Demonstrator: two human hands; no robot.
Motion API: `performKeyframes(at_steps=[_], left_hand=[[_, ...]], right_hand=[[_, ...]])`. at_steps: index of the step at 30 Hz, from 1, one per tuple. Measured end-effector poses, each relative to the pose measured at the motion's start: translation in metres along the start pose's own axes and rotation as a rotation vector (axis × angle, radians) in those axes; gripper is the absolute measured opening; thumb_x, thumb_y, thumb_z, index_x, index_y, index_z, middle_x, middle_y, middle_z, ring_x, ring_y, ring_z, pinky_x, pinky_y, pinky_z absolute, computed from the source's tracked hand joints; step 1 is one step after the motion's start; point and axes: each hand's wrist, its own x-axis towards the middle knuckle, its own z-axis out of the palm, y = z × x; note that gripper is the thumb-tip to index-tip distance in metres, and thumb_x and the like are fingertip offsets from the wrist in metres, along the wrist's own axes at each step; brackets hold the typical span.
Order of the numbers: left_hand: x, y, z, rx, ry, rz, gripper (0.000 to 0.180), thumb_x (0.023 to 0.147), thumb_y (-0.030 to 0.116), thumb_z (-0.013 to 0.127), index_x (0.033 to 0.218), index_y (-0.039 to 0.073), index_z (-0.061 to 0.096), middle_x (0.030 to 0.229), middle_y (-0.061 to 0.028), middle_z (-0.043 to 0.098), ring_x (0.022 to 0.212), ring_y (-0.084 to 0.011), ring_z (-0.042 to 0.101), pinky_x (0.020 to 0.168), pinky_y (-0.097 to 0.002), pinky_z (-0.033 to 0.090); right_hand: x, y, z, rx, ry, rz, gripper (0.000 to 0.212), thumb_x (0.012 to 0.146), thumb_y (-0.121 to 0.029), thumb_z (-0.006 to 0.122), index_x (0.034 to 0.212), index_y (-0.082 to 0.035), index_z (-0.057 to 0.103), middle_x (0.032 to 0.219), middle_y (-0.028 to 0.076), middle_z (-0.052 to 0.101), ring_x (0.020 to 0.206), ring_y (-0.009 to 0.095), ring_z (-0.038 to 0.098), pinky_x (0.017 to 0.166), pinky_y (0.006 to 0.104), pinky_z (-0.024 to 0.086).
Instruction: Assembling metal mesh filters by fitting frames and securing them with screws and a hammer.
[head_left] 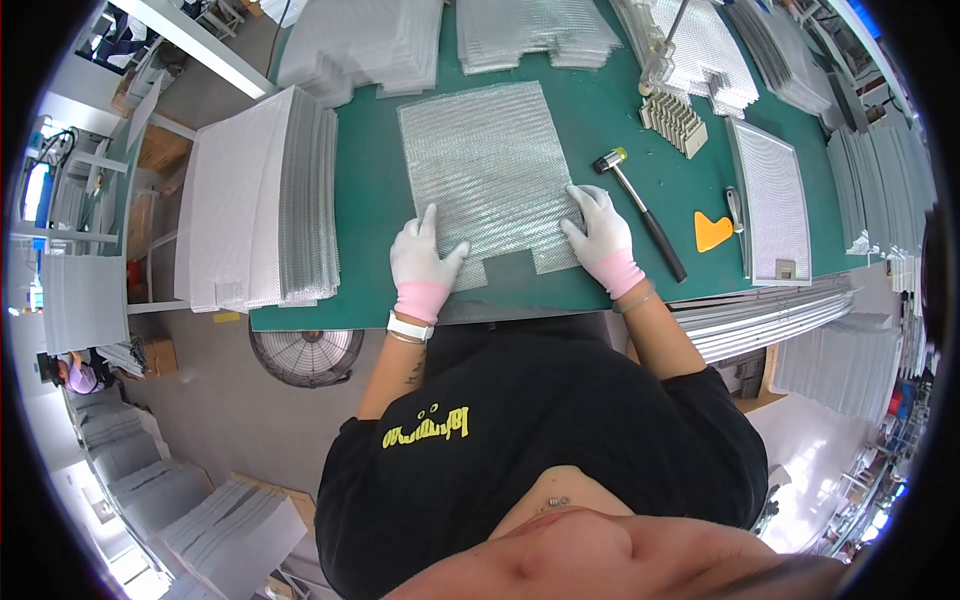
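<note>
A silvery mesh sheet (490, 165) with a notch cut in its near edge lies flat on the green tabletop (620, 262) in front of me. My left hand (425, 258), in a white glove with a pink cuff, rests on its near left edge with fingers spread. On the near right edge lies my right hand (602, 232), gloved alike, its fingers apart on the mesh. Just right of that hand is a hammer (645, 215) with a black grip and a yellow-tipped head. Neither hand is wrapped round anything.
An orange scraper blade (712, 231) and a grey-handled tool (735, 208) lie beside a framed mesh panel (775, 205). Beige clips (675, 124) stand in a row behind them. Tall stacked sheets (255, 200) fill the left end; more stacks (365, 45) line the back. A floor fan (305, 357) stands below.
</note>
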Motion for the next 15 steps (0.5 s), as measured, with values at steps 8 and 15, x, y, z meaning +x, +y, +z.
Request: performKeyframes(at_steps=[8, 15], left_hand=[[0.001, 0.000, 0.000, 0.004, -0.002, -0.006, 0.077, 0.072, 0.036, 0.081, 0.134, -0.001, 0.053, 0.115, -0.0246, 0.061, 0.105, -0.0392, 0.059, 0.093, -0.0451, 0.048], [0.000, 0.016, -0.009, 0.071, -0.062, -0.143, 0.078, 0.076, 0.044, 0.077, 0.141, 0.011, 0.051, 0.128, -0.0208, 0.053, 0.119, -0.0350, 0.050, 0.103, -0.0485, 0.040]], right_hand=[[0.000, -0.001, 0.000, -0.027, -0.001, -0.025, 0.048, 0.085, -0.019, 0.068, 0.130, -0.009, 0.053, 0.126, 0.013, 0.055, 0.110, 0.033, 0.059, 0.087, 0.0397, 0.053], [0.003, -0.023, -0.001, -0.367, 0.101, -0.151, 0.041, 0.082, -0.014, 0.065, 0.122, -0.009, 0.060, 0.123, 0.014, 0.056, 0.106, 0.033, 0.060, 0.089, 0.0442, 0.050]])
